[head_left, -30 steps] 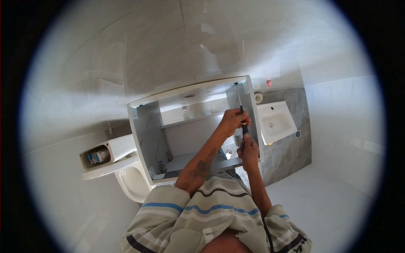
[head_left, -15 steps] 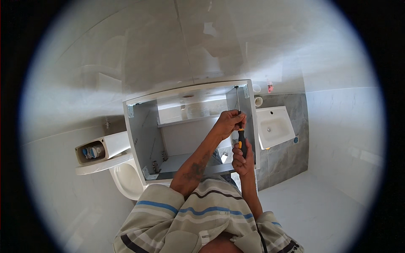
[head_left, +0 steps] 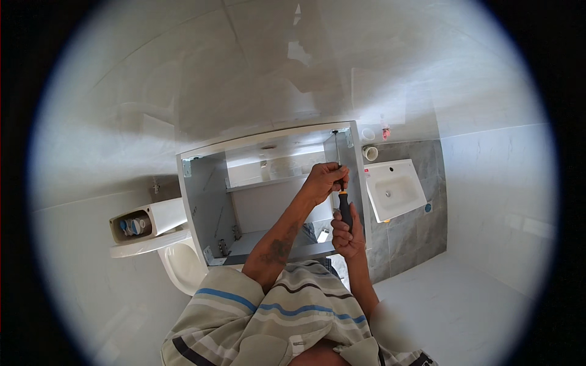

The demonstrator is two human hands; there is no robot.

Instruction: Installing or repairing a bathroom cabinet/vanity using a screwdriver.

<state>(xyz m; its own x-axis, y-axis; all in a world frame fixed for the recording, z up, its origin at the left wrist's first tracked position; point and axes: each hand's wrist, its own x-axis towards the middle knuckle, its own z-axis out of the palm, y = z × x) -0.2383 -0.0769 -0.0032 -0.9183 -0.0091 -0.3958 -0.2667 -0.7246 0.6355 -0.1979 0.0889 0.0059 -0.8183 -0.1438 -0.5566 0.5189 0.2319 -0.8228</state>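
Now the right hand (head_left: 348, 236) wraps its fingers around the screwdriver (head_left: 345, 209), at the right side of the cabinet (head_left: 210, 201), left hand (head_left: 323, 182) pinching it farther up; keep it straight, pressing evenly

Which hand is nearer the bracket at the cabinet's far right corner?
Left. The left hand pinches the screwdriver on the near side of the bracket; the right hand holds it farther back, toward the body.
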